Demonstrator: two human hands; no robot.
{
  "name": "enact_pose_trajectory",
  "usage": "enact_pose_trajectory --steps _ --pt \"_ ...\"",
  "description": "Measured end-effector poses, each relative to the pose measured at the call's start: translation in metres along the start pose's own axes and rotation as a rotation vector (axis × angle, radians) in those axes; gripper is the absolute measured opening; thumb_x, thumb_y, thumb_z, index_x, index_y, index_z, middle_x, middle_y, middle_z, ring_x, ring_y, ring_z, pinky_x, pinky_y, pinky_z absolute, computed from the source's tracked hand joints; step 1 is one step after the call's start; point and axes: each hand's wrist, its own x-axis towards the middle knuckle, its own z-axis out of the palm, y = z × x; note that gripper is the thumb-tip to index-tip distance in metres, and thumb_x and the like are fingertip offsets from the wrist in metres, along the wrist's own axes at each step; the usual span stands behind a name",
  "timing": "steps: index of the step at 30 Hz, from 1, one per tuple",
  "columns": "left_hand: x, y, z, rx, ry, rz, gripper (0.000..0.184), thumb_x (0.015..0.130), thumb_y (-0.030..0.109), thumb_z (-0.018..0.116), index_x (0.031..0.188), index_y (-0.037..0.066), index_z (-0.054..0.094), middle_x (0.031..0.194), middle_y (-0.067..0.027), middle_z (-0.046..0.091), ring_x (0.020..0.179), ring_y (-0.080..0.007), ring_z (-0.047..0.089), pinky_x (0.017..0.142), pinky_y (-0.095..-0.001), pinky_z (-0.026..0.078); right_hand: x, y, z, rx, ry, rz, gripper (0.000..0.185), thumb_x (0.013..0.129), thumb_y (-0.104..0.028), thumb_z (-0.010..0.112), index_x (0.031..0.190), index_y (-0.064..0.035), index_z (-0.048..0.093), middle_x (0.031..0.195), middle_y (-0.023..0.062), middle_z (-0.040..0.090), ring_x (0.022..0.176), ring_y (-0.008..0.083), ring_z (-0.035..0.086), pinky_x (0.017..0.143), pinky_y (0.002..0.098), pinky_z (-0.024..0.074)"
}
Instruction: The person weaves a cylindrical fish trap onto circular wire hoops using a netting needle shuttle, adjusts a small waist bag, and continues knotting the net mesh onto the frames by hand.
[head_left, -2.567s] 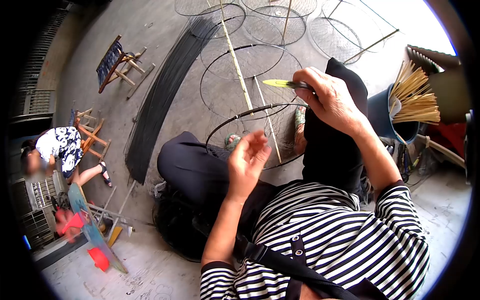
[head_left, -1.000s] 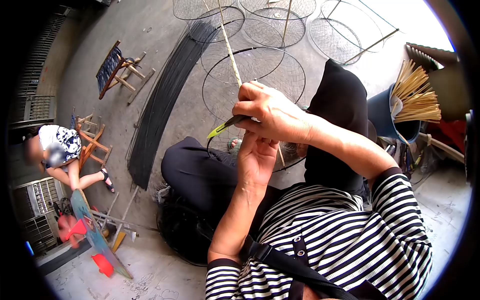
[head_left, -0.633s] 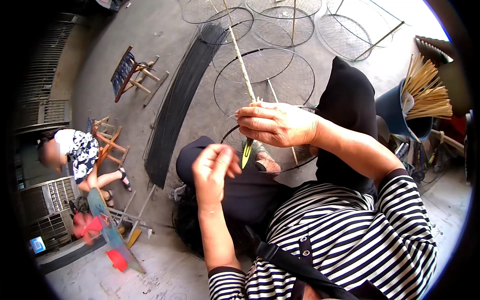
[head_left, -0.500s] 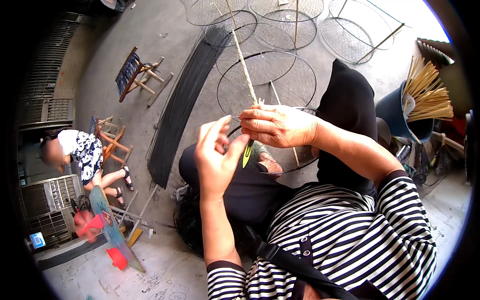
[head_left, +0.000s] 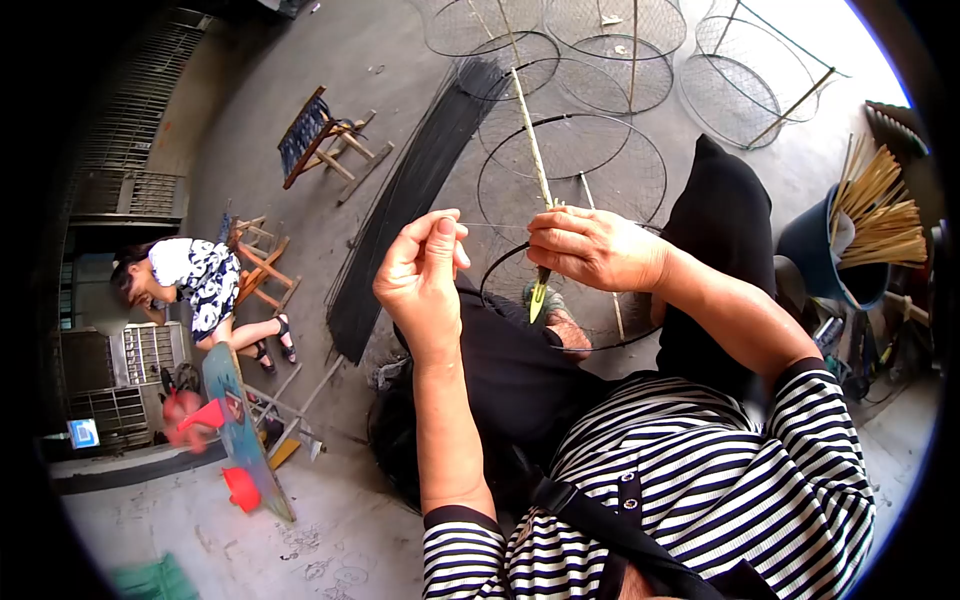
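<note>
My left hand (head_left: 425,270) is closed in a pinch on a thin thread (head_left: 492,226), drawn taut across to my right hand (head_left: 592,246). The fingers of my right hand are wrapped round the lower end of a pale bamboo stick (head_left: 530,135). A yellow-green netting needle (head_left: 538,302) pokes out below that hand; its upper part is hidden by the fingers. Beneath and beyond my hands stands a net cage with black hoops (head_left: 573,116), partly covered by my right hand and legs.
More net cages (head_left: 612,52) stand at the top. A bundle of black rods (head_left: 415,205) lies on the floor. A blue bucket (head_left: 808,240) of bamboo sticks (head_left: 882,215) is at right. A wooden folding stool (head_left: 325,140) and a seated person (head_left: 205,290) are at left.
My left hand has gone from loosely spread fingers to a pinch, with the thread now visibly stretched between the hands. The whole view has shifted, so things appear further right and slightly lower.
</note>
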Motion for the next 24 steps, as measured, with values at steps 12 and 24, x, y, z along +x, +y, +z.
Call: enact_pose_trajectory --steps 12,24 --pt "-0.016 -0.032 0.043 -0.535 -0.174 -0.263 0.010 0.099 0.008 0.063 0.097 0.000 0.068 0.085 -0.0049 0.070 0.073 -0.0093 0.063 0.064 -0.0232 0.050 0.060 -0.043 -0.030 0.360 0.154 0.349 0.027 0.080 -0.022 0.079 0.099 -0.0092 0.064 0.101 0.0059 0.061 0.098 0.0245 0.060 0.082 0.0405 0.0483" --pt "-0.012 -0.032 0.028 -0.263 -0.272 -0.294 0.014 0.099 0.017 0.066 0.093 0.005 0.069 0.074 0.0012 0.063 0.061 -0.0026 0.053 0.052 -0.0146 0.036 0.009 0.030 -0.044 0.018 -0.391 0.449 0.021 0.090 -0.019 0.069 0.110 -0.0124 0.068 0.091 0.0052 0.060 0.093 0.0259 0.060 0.084 0.0417 0.0480"
